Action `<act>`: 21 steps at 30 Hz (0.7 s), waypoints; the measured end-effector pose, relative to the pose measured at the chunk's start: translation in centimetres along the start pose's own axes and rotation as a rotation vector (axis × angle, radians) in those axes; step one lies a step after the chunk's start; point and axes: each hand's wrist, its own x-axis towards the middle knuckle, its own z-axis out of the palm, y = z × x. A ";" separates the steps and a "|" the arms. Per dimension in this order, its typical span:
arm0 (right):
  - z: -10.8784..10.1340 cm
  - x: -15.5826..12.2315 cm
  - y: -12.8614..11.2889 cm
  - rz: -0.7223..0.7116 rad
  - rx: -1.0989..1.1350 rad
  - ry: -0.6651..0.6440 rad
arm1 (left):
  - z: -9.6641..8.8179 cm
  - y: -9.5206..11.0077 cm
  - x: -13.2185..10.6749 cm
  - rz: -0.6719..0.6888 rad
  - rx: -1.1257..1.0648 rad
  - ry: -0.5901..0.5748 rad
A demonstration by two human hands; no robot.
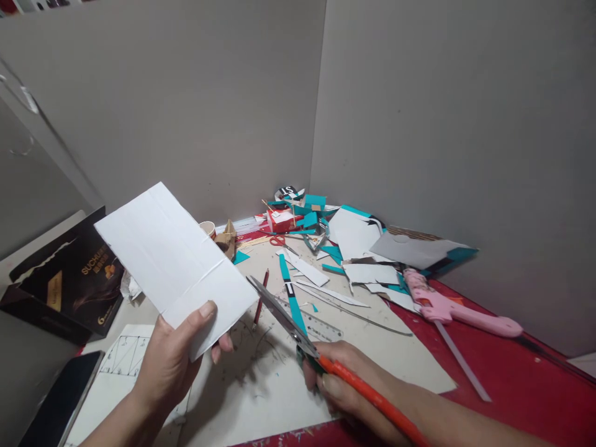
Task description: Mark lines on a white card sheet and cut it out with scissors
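Observation:
My left hand grips a white piece of card near its lower end, thumb on top and fingers behind. A crease crosses the card's lower part, and it is tilted up above the table. In my right hand is a pair of scissors, with an orange handle running back along the hand and a dark green part under the fingers. The blades point up and left, their tips close to the card's lower right edge; I cannot tell whether they touch it. Below lie a pencil and a clear ruler.
White and teal card scraps are heaped at the back right. Red-handled scissors lie near the corner. A pink glue gun rests at right. At left are a black box, a phone and a sheet with drawn lines.

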 end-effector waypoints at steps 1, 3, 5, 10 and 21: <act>0.0 0.0 0.0 -0.003 -0.002 -0.003 | 0.0 0.0 0.0 -0.001 0.000 0.007; 0.1 0.0 0.0 -0.013 0.001 0.000 | 0.0 -0.1 0.0 -0.005 -0.001 0.017; 0.2 0.1 0.2 -0.029 0.020 0.000 | -0.1 -0.1 0.1 -0.009 0.000 0.010; 0.2 0.1 0.5 -0.013 0.006 -0.014 | -0.5 -0.3 0.3 -0.003 0.024 -0.016; 0.6 0.2 0.6 0.049 0.028 0.021 | 0.1 0.0 0.0 0.022 0.034 0.001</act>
